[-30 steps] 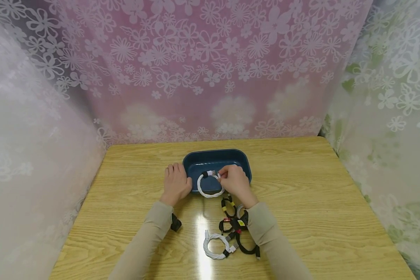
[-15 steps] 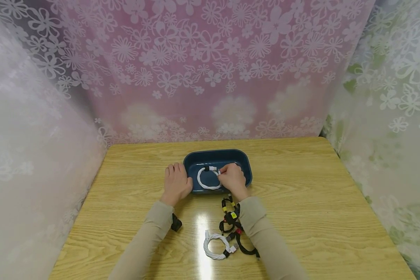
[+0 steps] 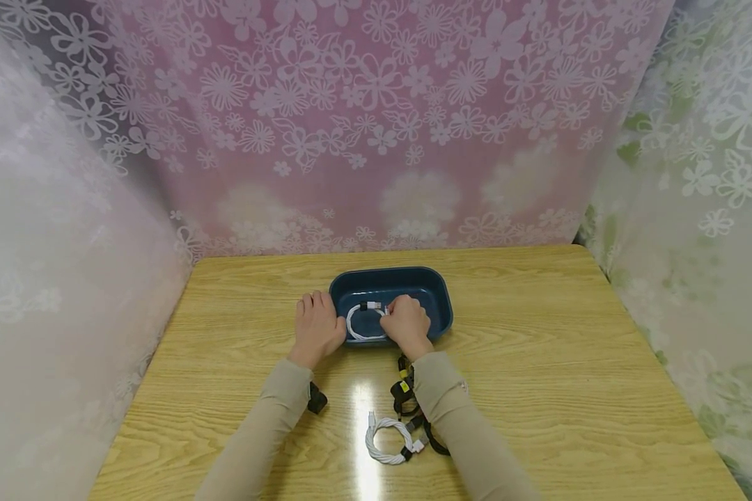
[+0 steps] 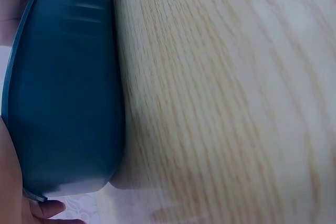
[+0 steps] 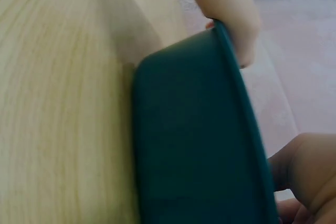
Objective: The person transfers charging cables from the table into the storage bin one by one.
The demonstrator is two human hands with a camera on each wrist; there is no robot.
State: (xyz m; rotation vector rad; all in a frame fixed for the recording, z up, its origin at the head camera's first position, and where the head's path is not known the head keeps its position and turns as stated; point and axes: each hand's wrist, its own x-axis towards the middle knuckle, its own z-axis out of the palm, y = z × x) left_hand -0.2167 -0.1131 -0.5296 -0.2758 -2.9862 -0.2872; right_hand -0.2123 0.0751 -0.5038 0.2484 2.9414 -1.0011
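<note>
A coiled white USB cable [image 3: 351, 325] with a black strap lies low inside a dark blue plastic tray [image 3: 435, 282]. My right hand [image 3: 406, 321] reaches in over the tray's front rim and pinches the coil's right side; its fingertips are partly hidden. At the tray's left end, my left hand [image 3: 316, 327] grips the rim, thumb at the front corner. In the left wrist view, the tray's outer wall [image 4: 63, 98] stands on the table, fingers [image 4: 50, 209] showing past its end. The right wrist view catches the right hand [image 5: 315, 169] over the rim.
On the wooden table [image 3: 539, 348], in front of the tray, lies another coiled white cable [image 3: 387, 460]. Several black cables [image 3: 403, 390] with yellow tags lie beside it, partly under the right sleeve [image 3: 451, 396]. A floral curtain [image 3: 376, 174] hangs behind the table.
My right hand has lowered the white cable from the front rim into the tray, then shifted it slightly left. The left hand has stayed at the tray's left end.
</note>
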